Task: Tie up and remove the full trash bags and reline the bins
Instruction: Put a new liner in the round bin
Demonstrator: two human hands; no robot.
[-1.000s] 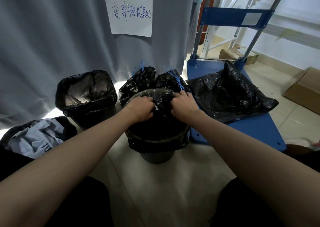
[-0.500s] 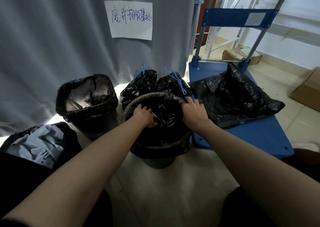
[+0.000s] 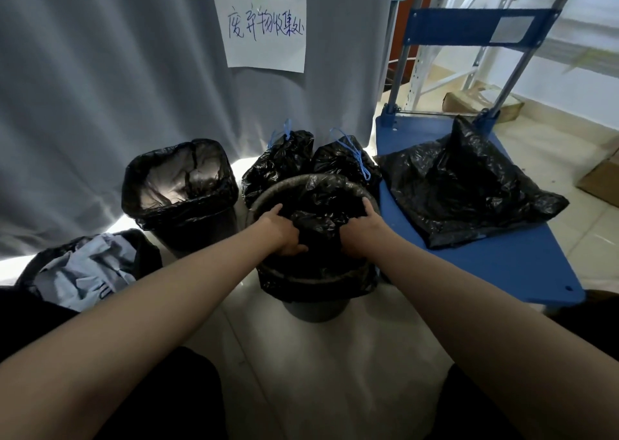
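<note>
both hands, left hand (image 3: 284, 235) and right hand (image 3: 360, 235), closed on the crinkled black plastic liner (image 3: 318, 211) inside the round grey bin (image 3: 313, 309), centre frame; spread it evenly over the rim.

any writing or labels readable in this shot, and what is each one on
"废弃物收集处": handwritten in blue ink on the white paper sign stuck to the grey curtain.
Grey label plate on the blue cart's handle bar: no text can be made out.
Light blue crumpled item in the bag at lower left: a few dark marks, too small to read.
Nothing readable on the black bags, bins or cardboard boxes.
</note>
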